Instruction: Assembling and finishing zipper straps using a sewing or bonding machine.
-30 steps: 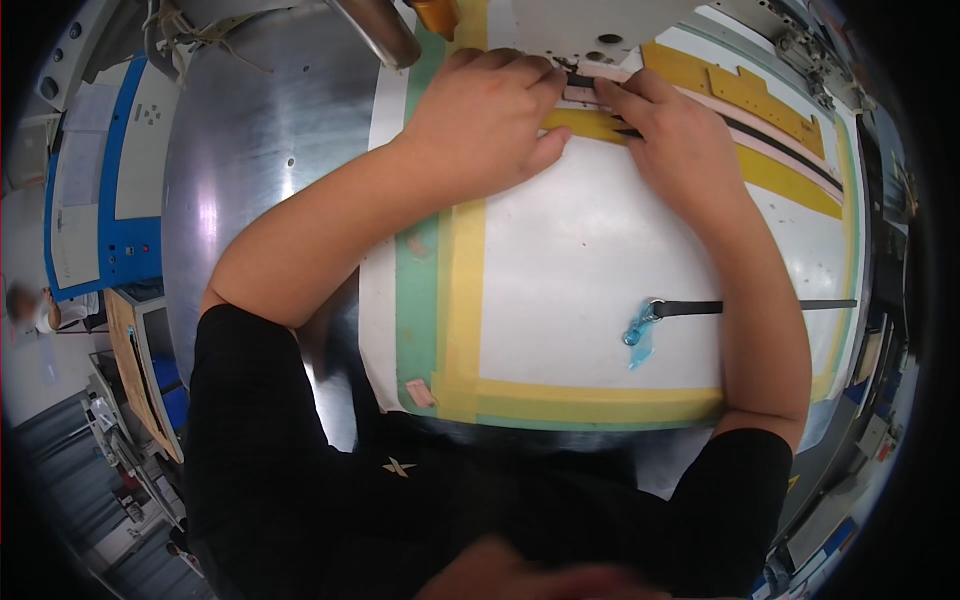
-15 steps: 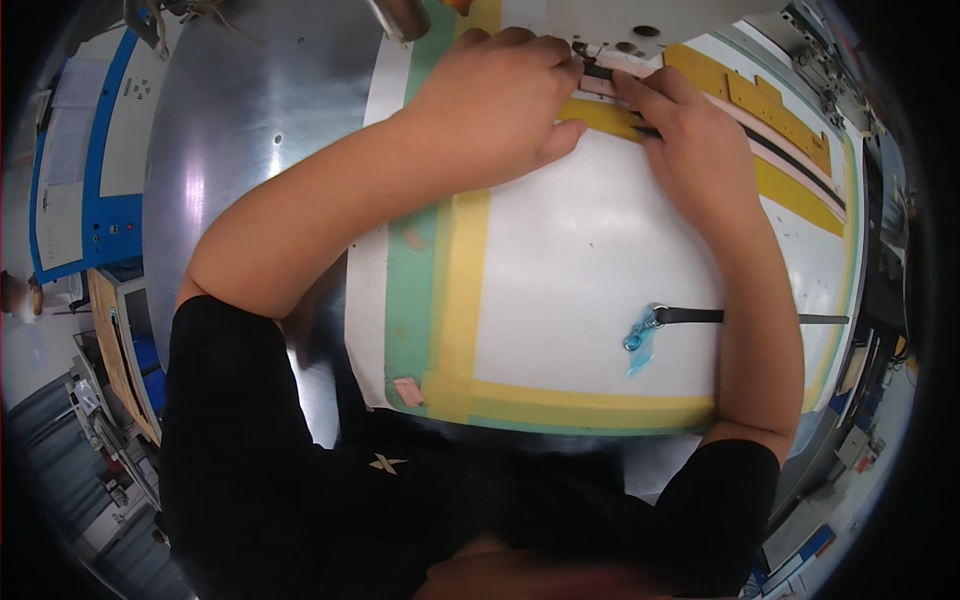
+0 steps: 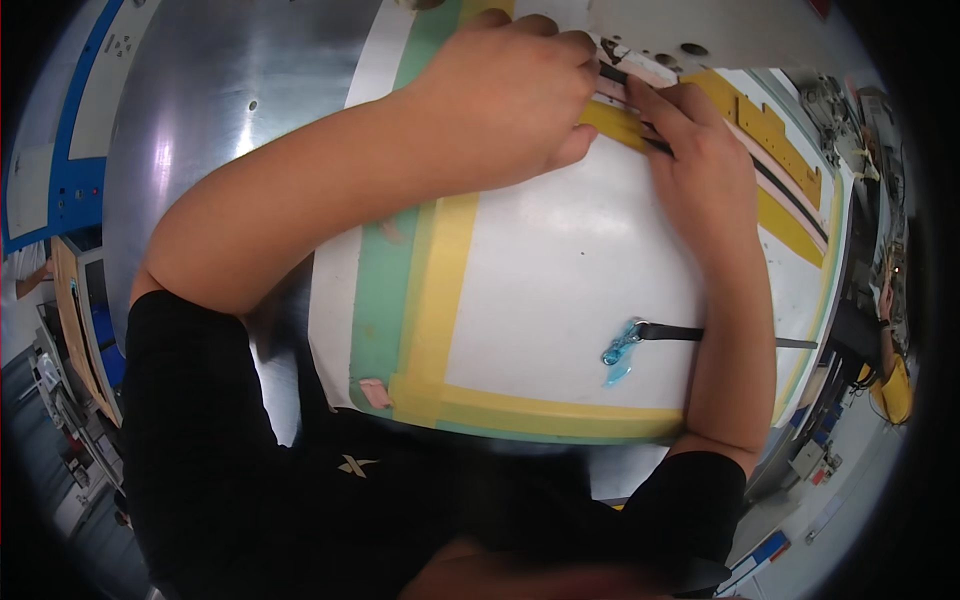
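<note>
A long black strap [image 3: 785,188] lies between pale pink strips on a yellow guide [image 3: 790,225] at the upper right, running up-left under the machine. My left hand [image 3: 515,100] is bent over the strap's far end, with its fingers curled in and the thumb apart; the fingertips are hidden. My right hand [image 3: 708,160] rests over the strap, its index fingertip pressed on it near the machine. From under its curled fingers sticks a thin dark pointed tool [image 3: 657,146]. Nearer me lies another black strap [image 3: 672,332] with a metal clasp [image 3: 615,350] in blue film, partly beneath my right forearm.
Above the hands is the pale machine body [image 3: 640,25]. A yellow notched plate [image 3: 765,125] lies beyond the strap. Green and yellow tape [image 3: 425,310] edges the white work surface [image 3: 560,290]. Polished metal [image 3: 230,120] spreads to the left. Another person's yellow garment [image 3: 897,390] shows far right.
The whole view has shifted a little, with the table sliding left and tilting. Both hands keep their places at the strap, and the right index finger still presses it.
</note>
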The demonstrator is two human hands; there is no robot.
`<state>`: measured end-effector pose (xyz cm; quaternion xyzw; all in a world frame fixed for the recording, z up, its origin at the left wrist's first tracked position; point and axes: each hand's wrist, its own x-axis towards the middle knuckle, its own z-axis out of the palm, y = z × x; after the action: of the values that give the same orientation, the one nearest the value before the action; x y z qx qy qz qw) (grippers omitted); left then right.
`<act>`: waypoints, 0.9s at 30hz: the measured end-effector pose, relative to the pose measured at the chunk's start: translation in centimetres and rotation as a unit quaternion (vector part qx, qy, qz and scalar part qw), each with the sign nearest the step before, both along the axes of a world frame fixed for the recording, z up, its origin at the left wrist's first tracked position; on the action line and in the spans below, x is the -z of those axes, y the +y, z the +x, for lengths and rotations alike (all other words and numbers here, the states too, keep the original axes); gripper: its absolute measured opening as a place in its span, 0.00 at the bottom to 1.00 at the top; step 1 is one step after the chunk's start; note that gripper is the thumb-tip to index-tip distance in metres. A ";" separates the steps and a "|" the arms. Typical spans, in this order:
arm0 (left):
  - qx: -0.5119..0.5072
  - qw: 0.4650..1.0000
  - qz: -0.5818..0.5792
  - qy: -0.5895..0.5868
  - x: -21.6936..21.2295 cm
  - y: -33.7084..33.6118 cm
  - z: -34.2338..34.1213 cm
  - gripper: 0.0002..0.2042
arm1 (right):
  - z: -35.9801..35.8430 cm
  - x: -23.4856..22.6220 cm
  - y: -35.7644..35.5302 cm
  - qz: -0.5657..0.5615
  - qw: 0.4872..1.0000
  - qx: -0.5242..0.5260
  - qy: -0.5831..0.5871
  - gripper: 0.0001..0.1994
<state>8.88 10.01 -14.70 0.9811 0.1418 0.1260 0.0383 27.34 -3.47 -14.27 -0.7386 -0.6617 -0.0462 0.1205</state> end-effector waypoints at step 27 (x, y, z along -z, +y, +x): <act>0.027 1.000 -0.001 -0.002 0.4 -0.2 0.5 0.20 | -0.7 -0.3 0.2 -0.015 0.999 0.029 -0.006 0.27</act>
<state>9.40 9.86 -15.09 0.9843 0.1150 0.1268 0.0427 26.61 -3.31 -14.01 -0.7592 -0.6410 -0.0442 0.1037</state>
